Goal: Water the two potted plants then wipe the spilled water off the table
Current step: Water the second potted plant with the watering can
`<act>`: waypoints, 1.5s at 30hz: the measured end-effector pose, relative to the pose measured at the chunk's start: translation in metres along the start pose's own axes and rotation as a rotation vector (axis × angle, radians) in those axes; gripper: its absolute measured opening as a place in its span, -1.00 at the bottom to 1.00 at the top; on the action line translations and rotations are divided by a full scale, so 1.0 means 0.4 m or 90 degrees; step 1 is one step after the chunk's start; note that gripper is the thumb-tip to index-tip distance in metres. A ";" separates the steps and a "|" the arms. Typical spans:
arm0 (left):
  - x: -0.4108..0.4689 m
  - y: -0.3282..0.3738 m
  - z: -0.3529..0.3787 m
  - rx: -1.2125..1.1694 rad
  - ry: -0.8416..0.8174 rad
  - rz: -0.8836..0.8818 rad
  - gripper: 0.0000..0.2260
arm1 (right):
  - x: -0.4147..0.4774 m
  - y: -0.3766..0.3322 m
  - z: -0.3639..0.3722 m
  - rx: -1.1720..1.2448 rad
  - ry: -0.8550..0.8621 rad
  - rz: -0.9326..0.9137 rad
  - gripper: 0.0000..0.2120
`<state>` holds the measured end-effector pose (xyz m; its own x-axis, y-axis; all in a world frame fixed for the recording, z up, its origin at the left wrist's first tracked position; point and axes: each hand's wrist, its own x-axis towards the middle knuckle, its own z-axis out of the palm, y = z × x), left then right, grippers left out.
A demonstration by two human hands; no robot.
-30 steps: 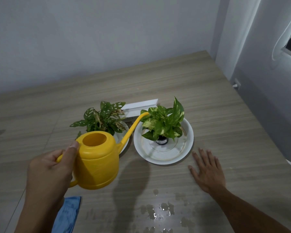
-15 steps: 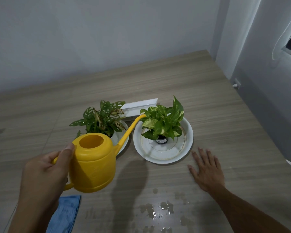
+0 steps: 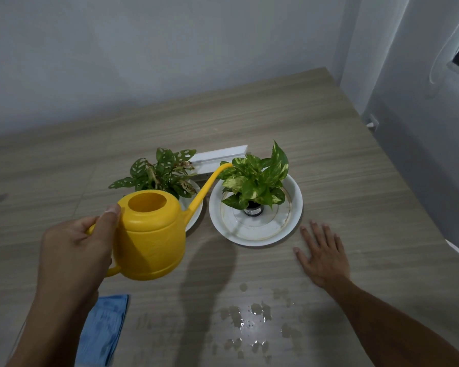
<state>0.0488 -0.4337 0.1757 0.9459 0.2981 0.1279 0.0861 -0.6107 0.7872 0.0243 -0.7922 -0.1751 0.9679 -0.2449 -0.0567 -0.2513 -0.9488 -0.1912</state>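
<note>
Left hand (image 3: 74, 250) grip wrapped round handle of yellow watering can (image 3: 151, 237), now lifted a bit higher w/ spout over right plant (image 3: 255, 181) near table centre: 2nd plant pour underway. Right hand (image 3: 322, 254) flat on table (image 3: 355, 181), splayed, holding nothing. Spilled water (image 3: 249, 313) at near edge, blue cloth (image 3: 102, 329) near-left, wipe pending.

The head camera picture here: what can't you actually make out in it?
- Left plant's pot: hidden behind the yellow watering can and the plant's own leaves.
- Whether water is leaving the spout: too fine to see against the right plant.
- Blue cloth: partly covered by the left hand and its arm.
- Water level inside the can: its opening shows only shadow.
- Spilled water: extent cut off by the bottom edge.
</note>
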 end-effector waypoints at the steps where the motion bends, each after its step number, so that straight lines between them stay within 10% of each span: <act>1: 0.000 0.002 -0.003 0.002 -0.007 0.000 -0.72 | 0.000 0.000 0.000 -0.001 -0.001 0.000 -0.32; 45: 0.045 -0.006 -0.016 -0.038 -0.032 0.007 -0.60 | 0.001 0.004 -0.005 0.001 -0.015 -0.007 -0.31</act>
<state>0.0635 -0.4222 0.1801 0.9614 0.2536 0.1073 0.0585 -0.5689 0.8203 0.0245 -0.7941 -0.1736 0.9702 -0.2295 -0.0776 -0.2404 -0.9513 -0.1932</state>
